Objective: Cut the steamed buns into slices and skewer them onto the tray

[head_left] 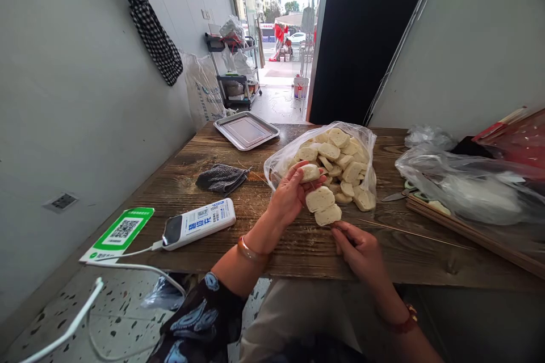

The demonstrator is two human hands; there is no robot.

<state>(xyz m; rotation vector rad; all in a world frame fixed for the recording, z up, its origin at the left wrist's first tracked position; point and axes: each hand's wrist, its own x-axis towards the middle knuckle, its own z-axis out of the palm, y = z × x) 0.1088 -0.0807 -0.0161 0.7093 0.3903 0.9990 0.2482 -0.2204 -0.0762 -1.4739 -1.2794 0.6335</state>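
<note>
My left hand [288, 193] pinches a pale, spongy slice [310, 173] in front of the open plastic bag. Just below it, two more slices [322, 205] hang in a row, apparently threaded on a thin skewer that they mostly hide. My right hand [355, 244] is closed at the lower end of this row, its fingertips around the skewer's end. The clear plastic bag [279, 161] lies open on the table, heaped with similar slices [339, 138]. To the right of my right hand, a thin bare stick [417, 232] lies on the wood.
On the wooden table [255, 249] are a metal tray [268, 137], a dark cloth [221, 178], a white device [208, 223] with a cable and a green QR card [121, 232]. At right lie scissors [394, 197], a bundle of sticks [460, 227] and plastic bags [472, 181].
</note>
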